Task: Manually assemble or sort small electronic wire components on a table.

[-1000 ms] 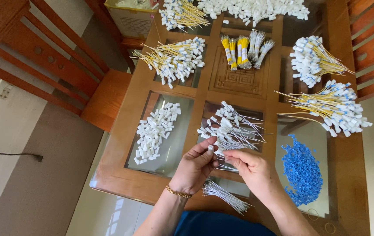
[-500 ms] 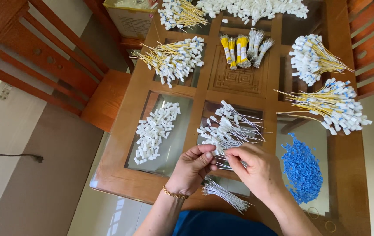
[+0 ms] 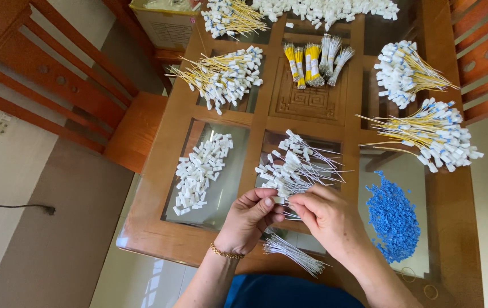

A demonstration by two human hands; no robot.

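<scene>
Both hands now meet: left hand [image 3: 248, 219] and right hand [image 3: 325, 219] fingers pinch one white tag [image 3: 281, 199], lifted off near pile [image 3: 295, 165].

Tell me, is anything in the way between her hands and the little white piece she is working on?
Nothing visible is. The left hand and right hand already pinch the small white piece between their fingertips, just in front of the pile of white-tipped wires on the glass-topped table.

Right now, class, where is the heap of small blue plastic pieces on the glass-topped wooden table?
In the head view, the heap of small blue plastic pieces lies on the table's near right glass pane, just right of the right hand.
</scene>
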